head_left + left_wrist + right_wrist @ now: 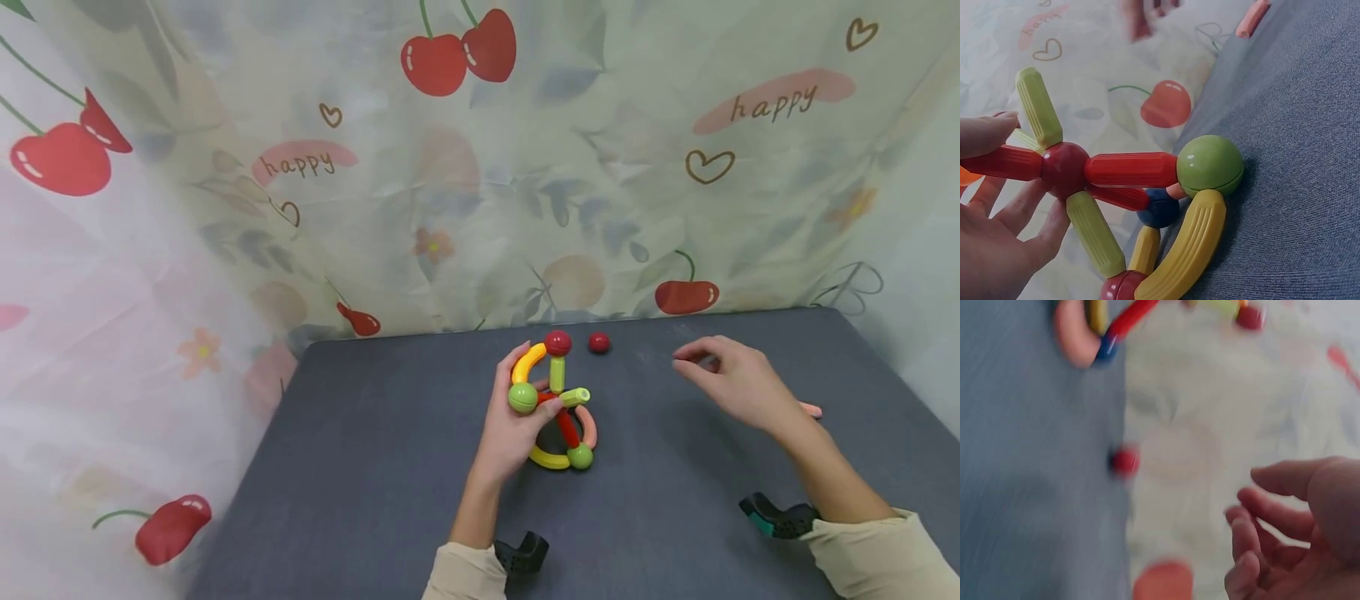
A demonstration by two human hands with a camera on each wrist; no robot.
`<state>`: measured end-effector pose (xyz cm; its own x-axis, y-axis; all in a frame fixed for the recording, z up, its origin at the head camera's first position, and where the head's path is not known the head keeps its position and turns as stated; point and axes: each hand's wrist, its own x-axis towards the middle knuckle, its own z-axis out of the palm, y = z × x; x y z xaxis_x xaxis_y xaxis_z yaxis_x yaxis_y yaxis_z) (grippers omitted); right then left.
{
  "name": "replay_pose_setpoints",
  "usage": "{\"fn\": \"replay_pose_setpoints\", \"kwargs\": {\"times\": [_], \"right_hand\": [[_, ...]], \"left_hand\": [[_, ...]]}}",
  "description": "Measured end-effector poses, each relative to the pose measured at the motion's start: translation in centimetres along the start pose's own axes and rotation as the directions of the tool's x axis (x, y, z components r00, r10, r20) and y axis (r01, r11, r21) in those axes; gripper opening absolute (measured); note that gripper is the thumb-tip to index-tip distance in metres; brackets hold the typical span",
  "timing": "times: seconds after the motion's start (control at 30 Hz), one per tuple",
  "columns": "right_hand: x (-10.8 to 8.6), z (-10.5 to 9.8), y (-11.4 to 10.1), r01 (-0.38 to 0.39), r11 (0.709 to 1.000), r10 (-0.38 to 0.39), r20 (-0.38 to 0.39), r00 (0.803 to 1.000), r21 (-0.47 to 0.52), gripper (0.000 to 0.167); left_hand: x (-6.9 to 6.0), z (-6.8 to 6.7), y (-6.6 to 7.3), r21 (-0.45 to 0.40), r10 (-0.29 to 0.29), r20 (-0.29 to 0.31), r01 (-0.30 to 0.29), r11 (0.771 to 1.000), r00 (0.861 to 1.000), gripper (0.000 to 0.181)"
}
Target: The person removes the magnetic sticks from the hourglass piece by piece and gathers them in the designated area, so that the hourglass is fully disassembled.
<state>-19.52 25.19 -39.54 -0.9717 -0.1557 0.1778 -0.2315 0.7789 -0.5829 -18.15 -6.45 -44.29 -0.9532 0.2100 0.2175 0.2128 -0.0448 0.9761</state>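
Note:
My left hand [510, 429] grips a model built of toy magnetic sticks and balls, thumb on one side and fingers behind. A red ball [557, 342] tops it above a light green stick [557, 374]. In the left wrist view, red and green sticks branch from a central red ball [1065, 169]. A green ball [1210, 164], a curved yellow stick [1188, 247] and a partly hidden blue ball [1159, 208] form the lower part, near or on the table. My right hand [738, 383] hovers to the right, fingers loosely bent, holding nothing.
A loose red ball [598, 342] lies near the back edge of the dark grey table [375, 450]. One pink stick [812, 409] lies partly hidden behind the right forearm. Printed curtains [487, 192] hang behind and to the left.

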Motion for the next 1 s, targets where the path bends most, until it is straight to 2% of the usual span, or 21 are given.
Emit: {"fn": "replay_pose_setpoints", "kwargs": {"times": [0.13, 0.23, 0.33, 0.47, 0.6, 0.87, 1.0], "right_hand": [[2.1, 1.7, -4.4, 0.053, 0.982, -0.073, 0.106, 0.992, 0.180, 0.034], [3.9, 2.9, -6.8, 0.056, 0.945, -0.121, 0.185, 0.975, 0.321, 0.043], [5.7, 4.0, -8.0, 0.066, 0.907, -0.178, 0.237, 0.955, 0.415, 0.048], [7.1, 4.8, -8.6, 0.049, 0.875, -0.218, 0.303, 0.928, 0.482, 0.044], [7.6, 5.1, -9.0, 0.014, 0.862, -0.221, 0.350, 0.910, 0.507, 0.041], [8.1, 5.4, -9.3, -0.055, 0.823, -0.216, 0.401, 0.890, 0.565, 0.042], [8.1, 5.7, -9.3, -0.079, 0.811, -0.201, 0.403, 0.893, 0.580, 0.038]], "left_hand": [[0.0, -0.1, -0.1, 0.008, 0.008, 0.014, -0.008, 1.000, 1.000, 0.081], [0.0, -0.3, -0.1, 0.009, 0.017, 0.032, -0.017, 1.000, 0.999, 0.080], [0.1, -0.5, -0.1, 0.001, 0.028, 0.049, -0.028, 1.000, 0.998, 0.079], [0.1, -0.5, 0.0, -0.010, 0.036, 0.061, -0.035, 0.999, 0.998, 0.080], [0.2, -0.4, 0.1, -0.007, 0.028, 0.063, -0.028, 1.000, 0.998, 0.083], [0.1, -0.4, 0.4, -0.019, -0.001, 0.040, 0.002, 1.000, 0.999, 0.081], [0.0, -0.2, 0.3, -0.023, -0.006, 0.038, 0.007, 1.000, 0.999, 0.080]]}}
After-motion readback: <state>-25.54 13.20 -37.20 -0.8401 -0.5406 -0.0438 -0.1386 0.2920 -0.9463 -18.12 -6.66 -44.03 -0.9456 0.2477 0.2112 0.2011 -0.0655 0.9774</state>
